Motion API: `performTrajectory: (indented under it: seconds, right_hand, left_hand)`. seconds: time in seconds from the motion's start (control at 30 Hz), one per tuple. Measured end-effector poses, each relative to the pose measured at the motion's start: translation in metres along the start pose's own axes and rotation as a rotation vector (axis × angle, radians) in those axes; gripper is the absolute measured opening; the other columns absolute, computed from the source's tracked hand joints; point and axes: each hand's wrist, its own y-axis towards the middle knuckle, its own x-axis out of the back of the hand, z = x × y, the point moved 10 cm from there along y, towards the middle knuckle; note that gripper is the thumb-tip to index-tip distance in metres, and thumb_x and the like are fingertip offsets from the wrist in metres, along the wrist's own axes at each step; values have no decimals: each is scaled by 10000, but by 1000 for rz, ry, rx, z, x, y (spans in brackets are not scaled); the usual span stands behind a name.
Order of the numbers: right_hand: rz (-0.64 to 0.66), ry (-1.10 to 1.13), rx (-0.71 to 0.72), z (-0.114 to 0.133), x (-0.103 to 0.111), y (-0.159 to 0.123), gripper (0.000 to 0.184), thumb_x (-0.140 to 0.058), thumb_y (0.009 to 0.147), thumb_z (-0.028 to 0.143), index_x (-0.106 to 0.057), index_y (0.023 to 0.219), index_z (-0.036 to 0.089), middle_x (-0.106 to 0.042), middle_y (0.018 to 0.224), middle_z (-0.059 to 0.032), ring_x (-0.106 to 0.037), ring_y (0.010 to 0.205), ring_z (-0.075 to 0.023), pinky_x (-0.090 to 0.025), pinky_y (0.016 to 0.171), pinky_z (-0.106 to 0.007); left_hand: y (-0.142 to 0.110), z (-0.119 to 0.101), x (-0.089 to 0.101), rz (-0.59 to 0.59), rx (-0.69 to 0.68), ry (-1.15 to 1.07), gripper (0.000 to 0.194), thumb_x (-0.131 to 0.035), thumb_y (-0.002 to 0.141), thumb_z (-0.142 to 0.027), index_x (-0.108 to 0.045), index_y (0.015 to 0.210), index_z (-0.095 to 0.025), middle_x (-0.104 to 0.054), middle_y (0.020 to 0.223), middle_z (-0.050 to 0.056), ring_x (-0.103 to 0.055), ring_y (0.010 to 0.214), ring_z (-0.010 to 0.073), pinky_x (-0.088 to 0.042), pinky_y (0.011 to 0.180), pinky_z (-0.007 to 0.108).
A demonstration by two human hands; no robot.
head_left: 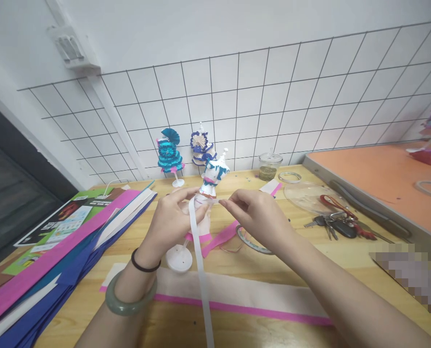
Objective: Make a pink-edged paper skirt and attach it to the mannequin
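Observation:
My left hand (172, 218) is closed around a small paper doll figure (213, 177) on a white stand with a round base (179, 258). A long white paper strip (201, 270) runs from the doll's waist down toward me. My right hand (256, 214) pinches the strip's upper end at the doll, fingertips almost touching those of the left hand. A dark hair tie and a green bangle (128, 300) sit on my left wrist. Pink paper strips (220, 237) lie under my hands on the wooden table (346, 270).
Stacked pink, blue and white paper sheets (55, 261) lie at the left. Two finished paper dolls (170, 154) stand by the wire grid wall. A small glass jar (269, 166), tape rolls (251, 240), keys (336, 224) and an orange mat (378, 179) lie to the right.

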Motion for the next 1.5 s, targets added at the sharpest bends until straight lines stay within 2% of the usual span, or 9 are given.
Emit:
performTrajectory:
  seconds: [0.33, 0.47, 0.73, 0.9, 1.07, 1.2, 1.33, 1.43, 1.5]
  right_hand:
    - [53, 172, -68, -13, -8, 4, 328, -502, 828, 440, -552, 632, 183, -443, 493, 44, -374, 464, -84, -275, 446, -216]
    - [102, 270, -102, -14, -11, 4, 358, -497, 821, 455, -527, 601, 174, -398, 495, 51, -343, 458, -74, -256, 426, -208]
    - [108, 246, -133, -19, -12, 6, 355, -514, 797, 463, -542, 600, 169, -382, 474, 53, -338, 440, -74, -248, 404, -205]
    - [115, 246, -131, -21, -14, 7, 352, -514, 801, 463, -553, 609, 170, -407, 479, 50, -350, 445, -75, -267, 416, -208]
    - [133, 303, -125, -23, -17, 7, 366, -524, 787, 489, -587, 633, 163, -394, 504, 47, -332, 463, -75, -253, 422, -208]
    - [176, 368, -176, -28, -22, 7, 394, -540, 758, 535, -616, 668, 159, -396, 515, 45, -321, 466, -75, -240, 421, -208]
    - [206, 382, -183, -28, -24, 7, 389, -564, 746, 528, -643, 690, 151, -417, 527, 39, -332, 480, -76, -242, 433, -210]
    - [221, 409, -170, -28, -26, 7, 406, -587, 741, 514, -670, 914, 156, -429, 532, 46, -347, 480, -80, -253, 438, -213]
    - [258, 455, -147, -26, -28, 6, 477, -588, 750, 500, -626, 1096, 175, -467, 543, 40, -389, 492, -95, -278, 446, -219]
  left_hand:
    - [-1, 12, -9, 62, 100, -203, 399, -694, 659, -263, -647, 1048, -187, -686, 1019, 50, -641, 911, 209, -537, 780, 302]
    - [-1, 16, -14, 88, 140, -284, 438, -707, 651, -258, -635, 1077, -183, -678, 1044, 61, -648, 894, 212, -558, 717, 286]
    - [0, 12, -6, 25, 120, -198, 403, -704, 644, -257, -656, 1039, -189, -679, 1041, 56, -649, 896, 226, -569, 681, 289]
    - [0, 13, -7, 28, 131, -211, 388, -703, 642, -250, -662, 1023, -192, -687, 1019, 50, -645, 907, 222, -559, 719, 291]
    - [-1, 17, -13, 76, 172, -301, 406, -708, 647, -266, -651, 1042, -193, -696, 982, 47, -654, 854, 201, -555, 698, 275]
    - [-2, 20, -19, 136, 212, -360, 429, -700, 660, -281, -632, 1073, -187, -701, 933, 48, -658, 811, 192, -552, 675, 272]
    - [-1, 20, -20, 171, 204, -383, 438, -730, 624, -263, -646, 1044, -171, -702, 874, 47, -651, 778, 185, -542, 650, 257]
    - [-1, 21, -22, 208, 227, -414, 422, -731, 627, -267, -650, 1034, -187, -700, 859, 34, -643, 729, 164, -530, 617, 242]
    - [-3, 22, -25, 233, 246, -443, 405, -728, 633, -276, -652, 1021, -191, -696, 825, 23, -639, 713, 158, -523, 608, 236]
